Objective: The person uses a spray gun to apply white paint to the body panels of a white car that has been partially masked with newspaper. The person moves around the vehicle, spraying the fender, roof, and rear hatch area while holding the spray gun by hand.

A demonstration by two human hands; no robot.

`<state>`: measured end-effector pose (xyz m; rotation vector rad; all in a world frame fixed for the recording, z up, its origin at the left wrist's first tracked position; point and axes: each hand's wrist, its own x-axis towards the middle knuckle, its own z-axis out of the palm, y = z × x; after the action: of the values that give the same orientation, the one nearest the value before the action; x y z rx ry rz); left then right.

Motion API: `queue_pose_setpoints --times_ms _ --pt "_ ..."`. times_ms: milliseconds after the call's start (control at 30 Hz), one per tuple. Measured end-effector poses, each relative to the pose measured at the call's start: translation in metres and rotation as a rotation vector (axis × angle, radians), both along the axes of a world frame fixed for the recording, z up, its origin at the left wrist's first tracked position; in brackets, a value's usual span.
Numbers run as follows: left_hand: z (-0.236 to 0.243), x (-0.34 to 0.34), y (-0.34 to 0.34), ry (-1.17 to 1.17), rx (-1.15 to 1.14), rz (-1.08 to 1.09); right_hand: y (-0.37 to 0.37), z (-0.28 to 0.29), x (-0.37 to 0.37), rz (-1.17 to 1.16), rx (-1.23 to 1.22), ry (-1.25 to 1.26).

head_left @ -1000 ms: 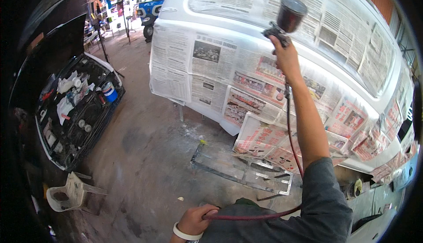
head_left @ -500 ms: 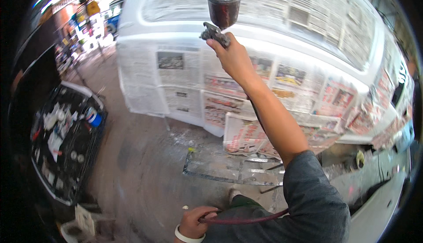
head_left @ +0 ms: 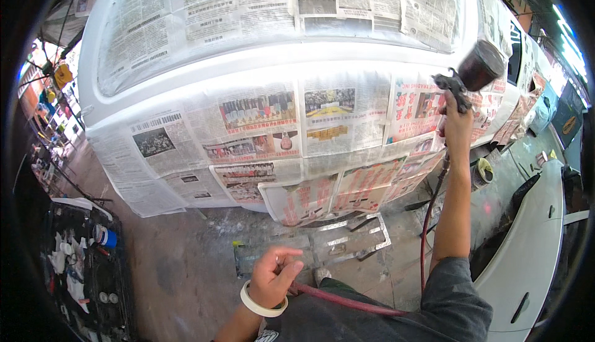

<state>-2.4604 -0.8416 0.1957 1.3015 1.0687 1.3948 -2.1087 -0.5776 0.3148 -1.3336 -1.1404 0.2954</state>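
My right hand [head_left: 457,125], arm stretched out to the right, is closed round the handle of a spray gun [head_left: 455,88] with a dark, stained paint cup [head_left: 483,66] on top. The gun is close to the white side of a vehicle [head_left: 273,60], along a bare band between sheets of newspaper [head_left: 186,137]. A dark red air hose [head_left: 347,302] hangs from the gun's handle, loops past my body and runs to my left hand [head_left: 271,277]. That hand is low in front of me, lower fingers round the hose, index finger and thumb loosely out.
A low metal step stand [head_left: 347,239] is on the concrete floor before me. At the left, a black panel used as a tray [head_left: 93,267] holds rags and a blue-and-white can [head_left: 105,236]. White car doors [head_left: 527,261] stand at the right, near a bucket [head_left: 481,171].
The spray gun has swept right along the vehicle, and the view has turned that way too. My left hand has risen a little, its index finger now loosened from the hose.
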Motion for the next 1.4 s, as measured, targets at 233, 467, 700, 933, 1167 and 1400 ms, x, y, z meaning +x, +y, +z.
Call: queue_pose_setpoints --times_ms 233,467,700,933,1167,1400 --pt "0.029 -0.068 0.044 -0.166 -0.333 -0.228 -0.032 0.003 -0.102 0.09 0.007 0.042" --pt "0.034 -0.222 0.03 -0.13 -0.178 -0.281 -0.091 -0.003 -0.35 0.372 0.017 0.075" --pt "0.076 -0.359 0.012 -0.176 -0.184 -0.344 -0.171 0.016 -0.57 0.608 -0.056 0.079" --pt "0.048 -0.423 -0.024 -0.306 -0.191 -0.398 -0.252 0.025 -0.669 0.764 -0.11 0.15" --pt "0.022 -0.443 -0.082 -0.246 -0.302 -0.604 -0.339 -0.017 -0.676 0.594 -0.167 0.424" --pt "0.028 -0.482 -0.13 -0.042 -0.475 -0.771 -0.412 -0.026 -0.701 0.431 -0.019 0.53"
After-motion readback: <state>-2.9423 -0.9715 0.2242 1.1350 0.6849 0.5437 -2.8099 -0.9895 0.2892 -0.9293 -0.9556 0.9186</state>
